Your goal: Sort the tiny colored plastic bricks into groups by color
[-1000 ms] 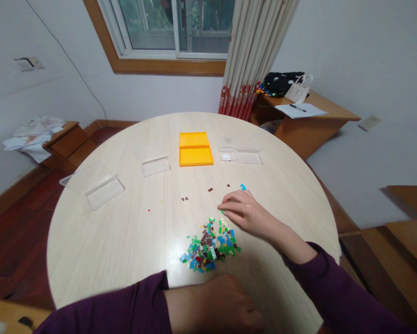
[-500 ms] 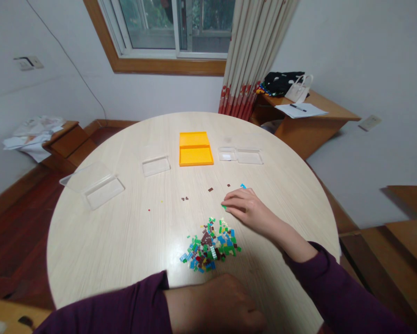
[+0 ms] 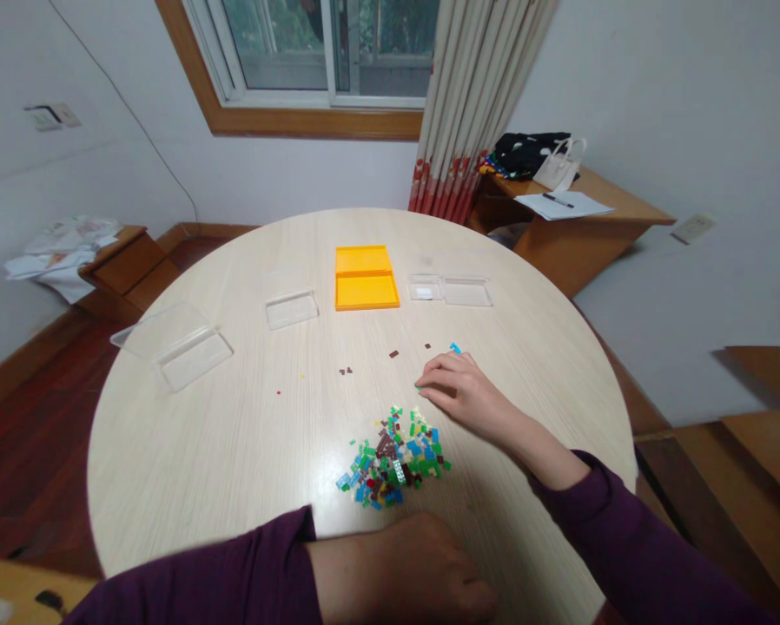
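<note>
My right hand (image 3: 459, 382) rests on the table to the right, its fingertips closed on a small green toy brick (image 3: 419, 385), mostly hidden under them. Just beyond the knuckles lies a blue brick piece (image 3: 455, 347). My left hand (image 3: 439, 564) is curled near the front of the table, knuckles up; nothing shows in it, and its fingertips are hidden. Between the hands spreads a pile of small toy bricks (image 3: 393, 460) in green, blue, brown, yellow and white. Brown pieces (image 3: 393, 354) lie apart, beyond the pile.
An open yellow case (image 3: 367, 306) stands toward the back of the round table (image 3: 221, 460). Clear plastic boxes (image 3: 292, 311) flank it, with another open clear box (image 3: 198, 360) at left. A tiny red piece (image 3: 279, 392) and a yellow one (image 3: 302, 376) lie left of centre.
My right fingers have shifted very slightly over the green brick, covering more of it. My left hand and the pile look the same.
</note>
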A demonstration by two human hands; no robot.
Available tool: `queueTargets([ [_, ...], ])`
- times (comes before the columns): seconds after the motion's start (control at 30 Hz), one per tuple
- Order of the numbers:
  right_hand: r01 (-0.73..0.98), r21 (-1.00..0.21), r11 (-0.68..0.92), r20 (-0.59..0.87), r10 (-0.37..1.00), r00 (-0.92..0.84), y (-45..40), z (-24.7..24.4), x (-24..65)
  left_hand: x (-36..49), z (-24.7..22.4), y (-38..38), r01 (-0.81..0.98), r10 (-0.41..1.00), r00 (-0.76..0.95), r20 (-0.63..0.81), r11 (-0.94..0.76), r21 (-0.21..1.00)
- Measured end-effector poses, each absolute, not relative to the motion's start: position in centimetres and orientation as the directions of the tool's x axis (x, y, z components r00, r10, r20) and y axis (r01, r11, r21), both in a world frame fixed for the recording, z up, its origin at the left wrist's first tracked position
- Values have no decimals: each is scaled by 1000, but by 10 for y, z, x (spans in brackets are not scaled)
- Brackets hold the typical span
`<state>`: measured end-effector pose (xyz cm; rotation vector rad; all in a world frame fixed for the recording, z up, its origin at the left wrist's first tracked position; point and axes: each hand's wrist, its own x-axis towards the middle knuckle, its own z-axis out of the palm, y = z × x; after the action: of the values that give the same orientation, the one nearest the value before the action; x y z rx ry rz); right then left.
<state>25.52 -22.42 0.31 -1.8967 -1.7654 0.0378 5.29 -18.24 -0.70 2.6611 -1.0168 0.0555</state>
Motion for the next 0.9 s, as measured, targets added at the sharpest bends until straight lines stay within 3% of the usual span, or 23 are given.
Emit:
queueTargets([
  [0.13, 908, -419, -6, 325, 933, 156, -224, 5, 256, 54, -7, -183, -658, -647, 749, 140, -703, 270],
  [0.33, 854, -519, -41, 297, 928, 225, -225, 4, 256, 54, -3, -183, -635, -660, 751, 27, -710, 305],
  [0.5, 816, -577, -27, 314, 915, 252, -225, 4, 254, 54, -4, -183, -642, -657, 751, 70, -700, 313],
  [0.9, 868, -493, -67, 313, 917, 248, -225, -3, 268, 53, -6, -183, -651, -651, 750, 115, -697, 300],
])
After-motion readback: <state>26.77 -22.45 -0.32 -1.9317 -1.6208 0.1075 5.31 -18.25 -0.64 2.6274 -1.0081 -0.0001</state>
